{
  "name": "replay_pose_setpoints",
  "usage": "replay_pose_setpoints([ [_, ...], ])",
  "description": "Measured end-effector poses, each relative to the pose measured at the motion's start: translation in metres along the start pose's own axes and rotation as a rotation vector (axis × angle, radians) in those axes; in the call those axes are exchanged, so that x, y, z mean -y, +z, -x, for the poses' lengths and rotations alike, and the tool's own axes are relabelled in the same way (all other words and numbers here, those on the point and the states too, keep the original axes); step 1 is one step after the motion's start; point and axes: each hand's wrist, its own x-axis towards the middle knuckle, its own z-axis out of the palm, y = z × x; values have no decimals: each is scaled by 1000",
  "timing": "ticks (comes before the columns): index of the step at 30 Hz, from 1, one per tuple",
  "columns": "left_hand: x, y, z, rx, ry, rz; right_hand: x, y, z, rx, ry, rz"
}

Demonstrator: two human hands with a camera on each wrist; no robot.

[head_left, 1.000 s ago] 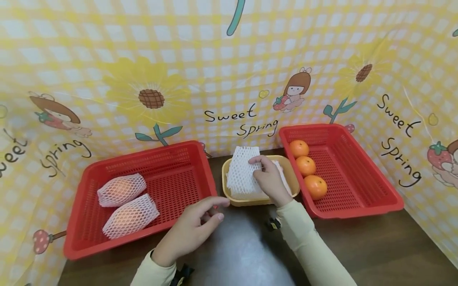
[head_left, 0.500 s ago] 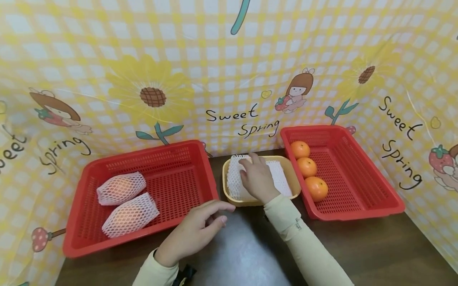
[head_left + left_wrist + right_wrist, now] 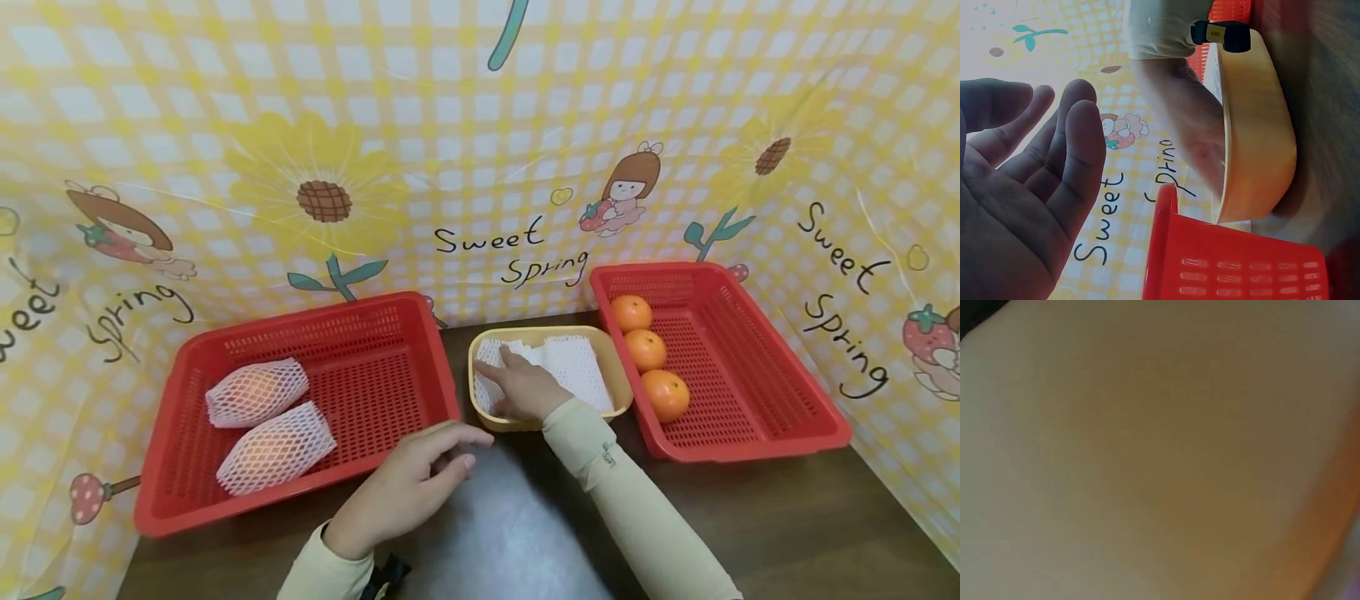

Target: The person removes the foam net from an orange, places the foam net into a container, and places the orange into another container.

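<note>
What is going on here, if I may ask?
A person's right hand reaches into the yellow tray, over the white foam nets inside. The left hand is near the tray, holding nothing. Two net-wrapped fruits lie in the left red basket; three bare oranges sit in the right red basket.

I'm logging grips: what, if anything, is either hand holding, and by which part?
The left hand holds nothing. The right hand is at the white foam netting in the yellow container; whether it grips any cannot be told.
</note>
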Motion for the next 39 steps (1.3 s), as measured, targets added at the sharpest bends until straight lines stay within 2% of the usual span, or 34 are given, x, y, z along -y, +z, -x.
replay_pose_setpoints([
  [4,0,0,0,-1,11,-14,1,1,-4,47,-9,90],
  [9,0,1,0,0,7,-33,5,1,-9,55,-7,162],
  [12,-1,1,1,3,1,-40,5,2,-11,53,-15,160],
  [16,-2,-3,1,25,-16,-67,1,2,-11,50,-22,105],
  [19,-4,-13,2,48,-13,-101,-2,1,-10,23,-33,83],
  [22,-4,-28,7,52,22,-139,-6,2,-8,-24,-55,61],
  [24,-4,-40,11,32,50,-175,-8,2,-5,-63,-78,38],
  [26,-4,-54,17,-8,47,-228,-9,1,-3,-112,-109,1],
  [28,-6,-71,25,-53,9,-294,-10,-1,-1,-177,-136,-48],
  [30,-7,-88,33,-77,-80,-376,-11,-5,1,-259,-150,-113],
  [32,-6,-106,39,-71,-175,-453,-12,-8,4,-351,-142,-194],
  [35,5,-129,45,-17,-321,-576,-15,-14,7,-465,-99,-308],
  [39,32,-155,53,79,-491,-676,-16,-20,13,-538,-45,-415],
])
